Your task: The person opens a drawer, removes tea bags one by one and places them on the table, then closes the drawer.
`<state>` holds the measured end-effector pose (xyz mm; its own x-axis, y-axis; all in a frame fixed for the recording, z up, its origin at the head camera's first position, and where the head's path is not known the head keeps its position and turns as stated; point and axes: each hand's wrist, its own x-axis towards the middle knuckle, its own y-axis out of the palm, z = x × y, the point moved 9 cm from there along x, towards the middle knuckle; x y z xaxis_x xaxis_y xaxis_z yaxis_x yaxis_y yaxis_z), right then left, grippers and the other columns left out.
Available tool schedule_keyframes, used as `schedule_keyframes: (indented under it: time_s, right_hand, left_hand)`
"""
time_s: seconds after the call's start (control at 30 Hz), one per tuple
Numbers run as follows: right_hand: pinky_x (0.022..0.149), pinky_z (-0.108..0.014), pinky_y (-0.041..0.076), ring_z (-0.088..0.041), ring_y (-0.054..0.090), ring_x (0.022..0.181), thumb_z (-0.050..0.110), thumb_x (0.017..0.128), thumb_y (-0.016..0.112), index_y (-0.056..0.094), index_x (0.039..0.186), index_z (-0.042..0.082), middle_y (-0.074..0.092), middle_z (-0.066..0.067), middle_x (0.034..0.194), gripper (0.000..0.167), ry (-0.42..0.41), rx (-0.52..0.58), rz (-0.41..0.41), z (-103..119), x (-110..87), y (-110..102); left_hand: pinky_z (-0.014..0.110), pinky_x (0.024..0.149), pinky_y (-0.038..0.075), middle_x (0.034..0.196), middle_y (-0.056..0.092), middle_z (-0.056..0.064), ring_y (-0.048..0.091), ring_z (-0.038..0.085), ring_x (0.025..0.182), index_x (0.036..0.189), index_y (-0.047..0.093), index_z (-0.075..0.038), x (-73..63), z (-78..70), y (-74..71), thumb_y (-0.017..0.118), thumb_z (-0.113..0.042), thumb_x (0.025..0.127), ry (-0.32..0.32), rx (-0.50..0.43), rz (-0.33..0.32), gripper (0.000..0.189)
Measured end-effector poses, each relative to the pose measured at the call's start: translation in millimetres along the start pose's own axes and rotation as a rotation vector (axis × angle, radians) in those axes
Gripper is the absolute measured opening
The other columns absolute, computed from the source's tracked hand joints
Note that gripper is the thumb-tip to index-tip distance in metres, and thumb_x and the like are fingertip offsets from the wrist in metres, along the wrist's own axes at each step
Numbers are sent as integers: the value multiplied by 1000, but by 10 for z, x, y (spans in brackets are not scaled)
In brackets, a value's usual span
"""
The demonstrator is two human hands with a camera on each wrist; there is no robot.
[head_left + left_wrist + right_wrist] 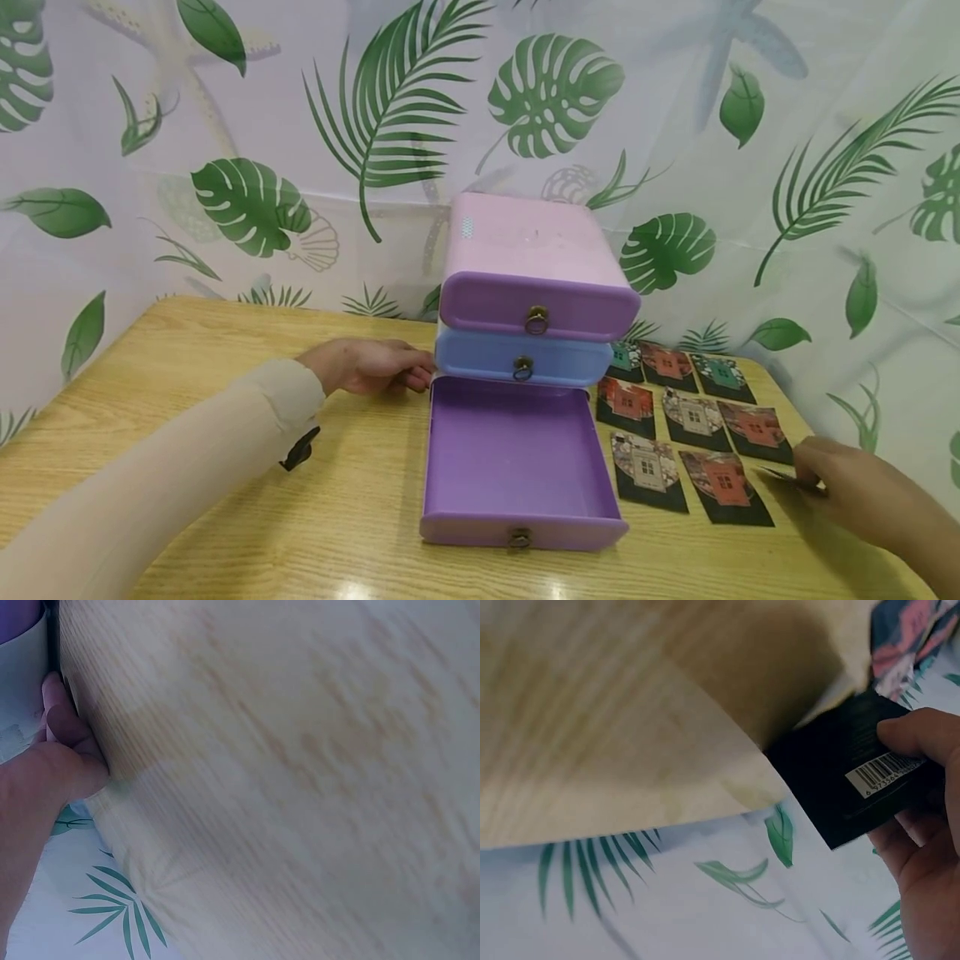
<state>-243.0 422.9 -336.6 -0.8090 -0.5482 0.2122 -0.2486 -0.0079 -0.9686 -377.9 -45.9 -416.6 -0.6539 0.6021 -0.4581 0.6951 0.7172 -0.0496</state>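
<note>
A small drawer cabinet (528, 237) has a pink top, a closed purple drawer (487, 307), a closed blue drawer (480, 356) and a pulled-out purple bottom drawer (517, 454) with nothing in it. My left hand (375, 367) rests at the cabinet's left side near the bottom, fingers against it; in the left wrist view the left hand (64, 754) touches the pale side wall. Over the table's right edge, my right hand (855, 483) pinches a flat packet (840, 776) between thumb and fingers. Its black back bears a white barcode.
Right of the cabinet, several flat square packets (723, 487) with red, beige and green door pictures lie in rows on the wooden table (360, 500). A leaf-print cloth (405, 92) hangs behind. A black strap (300, 448) shows at the left wrist.
</note>
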Motion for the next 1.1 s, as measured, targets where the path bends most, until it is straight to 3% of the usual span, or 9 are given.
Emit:
schedule_keyframes:
  time_s: [0.1,0.17,0.37,0.43,0.5,0.63,0.83,0.93,1.1]
  right_hand:
    - [54,-17,25,7,24,64,-15,56,83,42,69,24,34,21,71,58,-61,28,-50,62,-28,33]
    - [54,-17,25,8,25,64,-13,58,84,42,70,24,34,21,71,58,-81,51,-28,94,-45,92]
    - [52,-20,30,7,33,62,12,75,85,55,81,22,44,16,76,32,42,170,306,21,-127,367]
    - [52,-21,33,6,36,63,21,79,84,61,85,20,49,14,81,24,63,204,365,4,-144,394]
    - [51,-21,34,7,37,63,27,81,83,64,85,21,53,13,83,20,47,234,369,20,-144,386]
    - [50,-20,36,11,39,64,26,86,79,65,80,28,55,18,84,15,-18,269,291,99,-105,317]
    - [50,-19,45,9,52,67,17,83,81,67,87,24,61,17,83,16,-26,174,128,287,112,67]
    - [51,-19,48,7,59,69,11,79,83,69,90,22,66,13,85,21,-35,134,60,508,268,-100]
    - [49,-16,43,13,50,64,13,76,84,70,88,24,59,23,75,22,-86,75,-86,1028,500,-418]
  left_hand:
    - [25,80,33,82,50,-6,48,8,83,92,54,-13,-1,-7,-5,47,-25,104,1,6,0,19]
    - [25,80,33,82,50,-6,48,8,83,91,54,-14,3,-9,-8,47,-25,104,0,10,2,19]
    - [25,80,32,81,50,-6,47,8,82,91,54,-13,11,-34,3,46,-27,105,8,13,26,21]
    - [25,80,32,81,49,-6,47,8,82,91,53,-13,6,-39,5,46,-27,105,9,10,29,21]
    - [24,79,31,80,49,-7,46,8,81,91,53,-13,-1,-35,5,46,-26,105,6,7,27,21]
    - [24,80,32,79,49,-7,46,7,80,91,54,-13,3,-17,2,46,-25,105,1,-2,25,20]
    - [24,79,33,80,52,-8,49,6,80,90,56,-15,19,-8,1,48,-26,104,0,1,12,20]
    - [23,78,33,79,51,-8,48,6,79,91,55,-14,16,-7,3,48,-26,104,-3,2,9,19]
    - [23,77,32,78,50,-8,47,6,78,92,53,-12,8,-4,-1,48,-25,104,-3,0,3,18]
